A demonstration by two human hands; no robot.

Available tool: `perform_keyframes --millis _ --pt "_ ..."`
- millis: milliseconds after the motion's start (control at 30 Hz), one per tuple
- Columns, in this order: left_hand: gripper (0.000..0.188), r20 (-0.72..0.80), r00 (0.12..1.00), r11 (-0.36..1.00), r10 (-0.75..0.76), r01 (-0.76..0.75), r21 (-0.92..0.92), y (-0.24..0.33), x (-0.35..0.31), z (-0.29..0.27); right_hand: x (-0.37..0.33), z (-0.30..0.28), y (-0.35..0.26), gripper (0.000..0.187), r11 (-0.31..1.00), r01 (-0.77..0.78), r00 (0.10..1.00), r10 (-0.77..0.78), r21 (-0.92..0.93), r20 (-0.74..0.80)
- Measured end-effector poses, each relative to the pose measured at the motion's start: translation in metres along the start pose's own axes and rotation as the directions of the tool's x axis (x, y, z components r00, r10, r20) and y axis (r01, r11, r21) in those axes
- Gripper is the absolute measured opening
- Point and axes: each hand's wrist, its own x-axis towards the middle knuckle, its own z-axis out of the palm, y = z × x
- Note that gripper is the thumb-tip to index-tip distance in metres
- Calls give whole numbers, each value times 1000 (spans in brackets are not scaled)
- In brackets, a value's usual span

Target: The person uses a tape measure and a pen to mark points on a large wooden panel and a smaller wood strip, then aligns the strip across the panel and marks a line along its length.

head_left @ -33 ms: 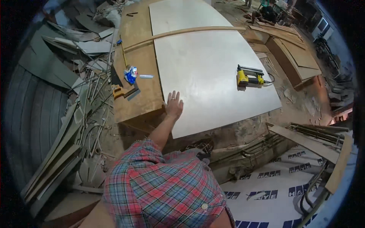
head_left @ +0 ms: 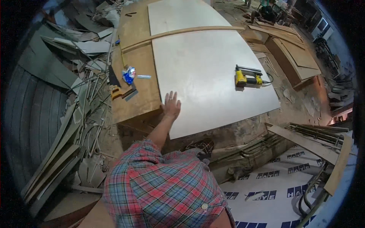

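Observation:
My left hand point(head_left: 172, 108) lies flat near the left edge of a large white panel point(head_left: 201, 64), fingers apart and a ring on one of them. Nothing is in its grasp. Under the panel's left side shows a brown wooden surface point(head_left: 146, 102). On the panel's right part rests a yellow and black nail gun point(head_left: 245, 78) with a hose at its end. A long thin wooden strip point(head_left: 182, 31) crosses the panel farther off. My right hand is out of the picture.
Left of my hand lie a handsaw point(head_left: 115, 92), a square point(head_left: 129, 94), a blue and white packet point(head_left: 129, 75) and a pale small bar point(head_left: 144, 76). Scrap boards point(head_left: 57, 163) and thin strips crowd the left. A wooden box point(head_left: 289, 57) stands right; metal tubing point(head_left: 262, 144) lies near right.
The panel, the nail gun and the tools appear slightly farther left in the picture. My left hand stays flat on the panel and shifts left with it.

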Motion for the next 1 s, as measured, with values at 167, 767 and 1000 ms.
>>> perform_keyframes --millis 167,767,1000 --pt "60 -174 980 990 -96 112 84 0 27 26 60 -5 -40 43 999 33 998 -31 31 -62" --pt "64 -236 540 485 -808 836 255 66 153 38 354 -40 -208 49 919 348 871 -389 -184 -299" --pt "66 -164 565 517 -809 816 259 101 165 54 526 -35 -268 45 755 473 845 -535 -455 -9"
